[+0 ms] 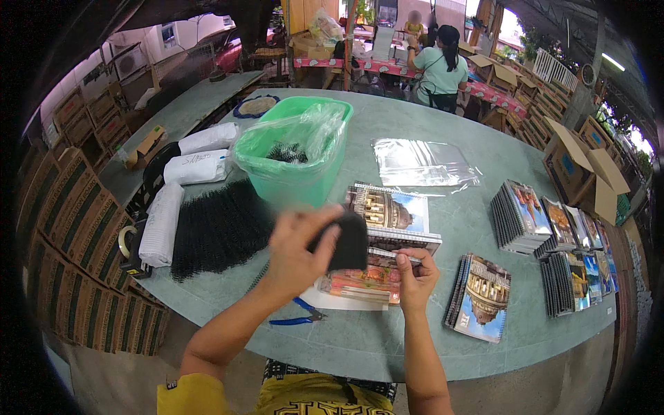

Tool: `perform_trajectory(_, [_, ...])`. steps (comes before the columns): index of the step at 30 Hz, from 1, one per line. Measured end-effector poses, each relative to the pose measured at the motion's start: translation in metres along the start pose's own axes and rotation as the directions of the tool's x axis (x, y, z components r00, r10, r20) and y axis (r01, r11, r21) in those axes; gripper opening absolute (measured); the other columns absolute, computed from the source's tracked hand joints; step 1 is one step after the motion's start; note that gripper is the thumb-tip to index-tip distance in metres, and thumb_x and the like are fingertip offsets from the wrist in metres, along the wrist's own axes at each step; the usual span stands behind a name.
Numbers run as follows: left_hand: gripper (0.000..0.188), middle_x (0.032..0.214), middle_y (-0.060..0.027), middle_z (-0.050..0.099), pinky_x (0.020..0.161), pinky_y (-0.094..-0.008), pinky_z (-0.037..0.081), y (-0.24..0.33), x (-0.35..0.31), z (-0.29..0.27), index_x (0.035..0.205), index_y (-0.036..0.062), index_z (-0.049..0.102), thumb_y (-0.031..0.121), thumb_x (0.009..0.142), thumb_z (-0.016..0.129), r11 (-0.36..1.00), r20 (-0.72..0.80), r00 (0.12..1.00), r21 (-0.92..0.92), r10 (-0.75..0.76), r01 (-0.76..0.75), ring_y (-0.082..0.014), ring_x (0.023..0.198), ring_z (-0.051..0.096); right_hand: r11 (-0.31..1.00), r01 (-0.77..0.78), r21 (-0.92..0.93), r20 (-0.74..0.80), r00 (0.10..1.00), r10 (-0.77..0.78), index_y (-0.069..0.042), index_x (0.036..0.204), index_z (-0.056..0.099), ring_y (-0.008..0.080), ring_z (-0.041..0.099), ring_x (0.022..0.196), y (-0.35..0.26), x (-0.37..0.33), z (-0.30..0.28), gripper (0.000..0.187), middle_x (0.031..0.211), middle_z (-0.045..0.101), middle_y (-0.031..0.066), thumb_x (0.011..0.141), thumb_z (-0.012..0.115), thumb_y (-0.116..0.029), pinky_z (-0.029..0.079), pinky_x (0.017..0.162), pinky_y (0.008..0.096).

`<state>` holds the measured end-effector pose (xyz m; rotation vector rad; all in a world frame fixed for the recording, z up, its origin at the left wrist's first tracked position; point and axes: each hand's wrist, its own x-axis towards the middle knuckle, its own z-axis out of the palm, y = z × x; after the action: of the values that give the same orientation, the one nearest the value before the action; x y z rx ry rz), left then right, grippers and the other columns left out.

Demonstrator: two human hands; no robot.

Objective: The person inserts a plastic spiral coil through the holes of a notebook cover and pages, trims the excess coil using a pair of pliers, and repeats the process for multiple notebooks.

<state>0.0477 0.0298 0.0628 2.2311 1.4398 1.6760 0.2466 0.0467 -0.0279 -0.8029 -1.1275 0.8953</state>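
Observation:
My left hand (294,249) is closed on a black rounded piece (351,242), whose kind I cannot make out, in front of the notebooks. My right hand (418,277) pinches the edge of a notebook (377,257), thumb in front; part of it is hidden behind the black piece. Just beyond lies a stack of spiral notebooks (394,211) with a building on the cover. Below my hands is a notebook with a reddish cover (360,285). Blue-handled cutting pliers (297,320) rest on the table near my left wrist.
Left are a pile of black spiral coils (218,228), white wrapped rolls (197,168) and a green bin (304,181) lined with clear plastic. Clear plastic sleeves (423,164) lie behind. Right are notebook stacks (484,297) and an open carton (581,162). A person (443,69) sits beyond.

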Motion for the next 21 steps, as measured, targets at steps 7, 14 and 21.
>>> perform_trajectory(7, [0.029, 0.094, -0.0136, 0.053, 0.069, -0.0347, 0.048, 0.011, -0.023, -0.003, 0.104, 0.0057, 0.058, 0.006, 0.076, 0.066, 0.998, 0.147, 0.989, -0.067, 0.000, 0.010, -0.0283, 0.080, 0.057, 0.968, 0.094, -0.231, 0.036, 0.995, -0.088, -0.002, 0.089, 0.061, 0.0152, 0.059, 0.077, -0.010, -0.005, -0.003, 0.013, 0.083, 0.063, 0.0067, 0.078, 0.068, -0.005, 0.047, 0.068, 0.0281])
perform_trajectory(14, [0.031, 0.103, -0.0153, 0.053, 0.077, -0.0425, 0.047, -0.010, -0.124, 0.033, 0.104, 0.0058, 0.055, 0.020, 0.079, 0.067, 0.946, 0.753, 0.589, 0.137, -0.293, 0.294, -0.0355, 0.092, 0.057, 0.392, 0.629, -0.672, 0.519, 0.777, -0.357, -0.008, 0.088, 0.063, 0.0232, 0.056, 0.073, -0.040, 0.009, 0.024, 0.018, 0.078, 0.059, 0.0057, 0.072, 0.070, -0.010, 0.040, 0.067, 0.0346])
perform_trajectory(21, [0.022, 0.097, -0.0097, 0.055, 0.079, -0.0373, 0.040, -0.001, -0.038, 0.019, 0.095, 0.0081, 0.059, 0.016, 0.074, 0.062, 0.911, 0.231, 0.935, 0.255, 0.267, -0.323, -0.0259, 0.088, 0.054, 0.336, 0.624, -0.706, 0.551, 0.781, -0.293, -0.012, 0.091, 0.064, 0.0194, 0.053, 0.071, -0.036, 0.012, 0.028, 0.017, 0.074, 0.055, 0.0004, 0.074, 0.065, -0.017, 0.033, 0.065, 0.0344])
